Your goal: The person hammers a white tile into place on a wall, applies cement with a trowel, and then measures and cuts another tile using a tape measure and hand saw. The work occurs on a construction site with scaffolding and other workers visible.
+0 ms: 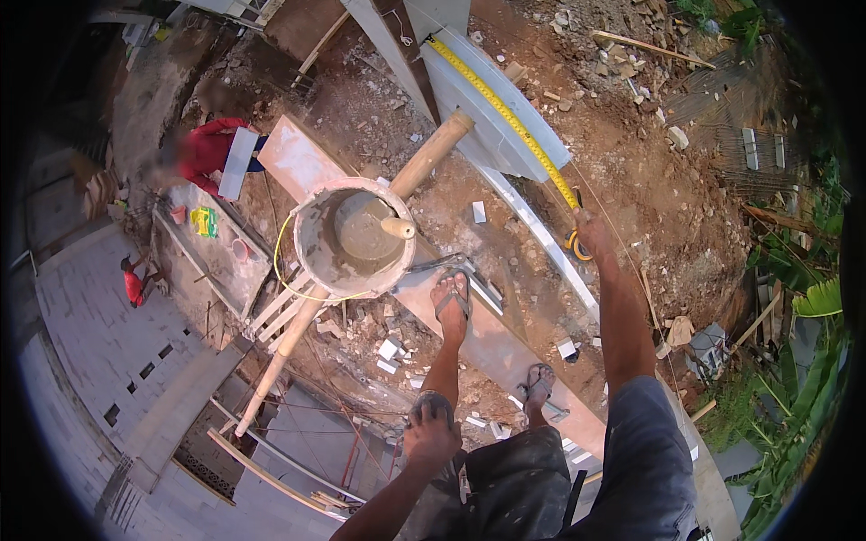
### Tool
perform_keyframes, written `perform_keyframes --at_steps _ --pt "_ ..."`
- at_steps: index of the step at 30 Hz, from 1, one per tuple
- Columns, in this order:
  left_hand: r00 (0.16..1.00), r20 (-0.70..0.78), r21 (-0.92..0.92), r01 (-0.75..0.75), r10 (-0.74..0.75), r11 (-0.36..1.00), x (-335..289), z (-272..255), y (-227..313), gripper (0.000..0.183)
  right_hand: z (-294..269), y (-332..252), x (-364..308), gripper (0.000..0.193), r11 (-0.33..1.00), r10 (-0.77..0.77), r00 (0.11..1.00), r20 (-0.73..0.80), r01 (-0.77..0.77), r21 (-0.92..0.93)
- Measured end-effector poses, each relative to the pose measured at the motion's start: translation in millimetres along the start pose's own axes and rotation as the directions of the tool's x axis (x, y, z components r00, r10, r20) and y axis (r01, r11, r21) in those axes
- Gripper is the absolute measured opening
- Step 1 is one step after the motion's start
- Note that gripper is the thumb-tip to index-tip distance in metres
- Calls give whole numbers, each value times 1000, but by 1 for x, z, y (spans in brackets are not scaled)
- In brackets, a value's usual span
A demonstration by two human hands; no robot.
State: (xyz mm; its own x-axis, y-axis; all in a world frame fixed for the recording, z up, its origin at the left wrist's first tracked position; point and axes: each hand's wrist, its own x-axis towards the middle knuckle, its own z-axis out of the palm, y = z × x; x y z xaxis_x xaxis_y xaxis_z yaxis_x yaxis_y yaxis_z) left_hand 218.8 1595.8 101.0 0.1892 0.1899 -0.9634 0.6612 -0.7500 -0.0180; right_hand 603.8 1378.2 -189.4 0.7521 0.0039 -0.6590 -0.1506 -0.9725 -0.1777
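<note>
A yellow tape measure (pixel 494 102) is drawn out along the top of a pale, light-grey block wall (pixel 532 135). Its far end lies by an upright column (pixel 388 45). At the near end my right hand (pixel 592 233) is closed around the tape, with the yellow and black case (pixel 577 245) showing beside the fingers. My left hand (pixel 431 440) rests on my bent knee, its fingers spread over the dark cloth and holding nothing visible. Both sandalled feet stand on a wooden plank (pixel 505 361).
Left of the wall, a bucket of grey mortar (pixel 356 236) with a handled tool sits on the plank near bamboo poles (pixel 433 153). Below are rubble and broken block pieces (pixel 390 350). A co-worker in red (pixel 212 153) holds a pale block; another person (pixel 133 281) is farther left.
</note>
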Motion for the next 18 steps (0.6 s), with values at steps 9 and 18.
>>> perform_keyframes --at_steps 9,18 --pt "999 -9 -12 -45 45 999 -2 -6 -3 49 -9 -29 10 57 980 70 996 53 -59 -189" --pt "997 -45 -61 -64 62 996 -2 -15 0 45 -20 -69 -13 37 966 66 998 -23 -70 -249"
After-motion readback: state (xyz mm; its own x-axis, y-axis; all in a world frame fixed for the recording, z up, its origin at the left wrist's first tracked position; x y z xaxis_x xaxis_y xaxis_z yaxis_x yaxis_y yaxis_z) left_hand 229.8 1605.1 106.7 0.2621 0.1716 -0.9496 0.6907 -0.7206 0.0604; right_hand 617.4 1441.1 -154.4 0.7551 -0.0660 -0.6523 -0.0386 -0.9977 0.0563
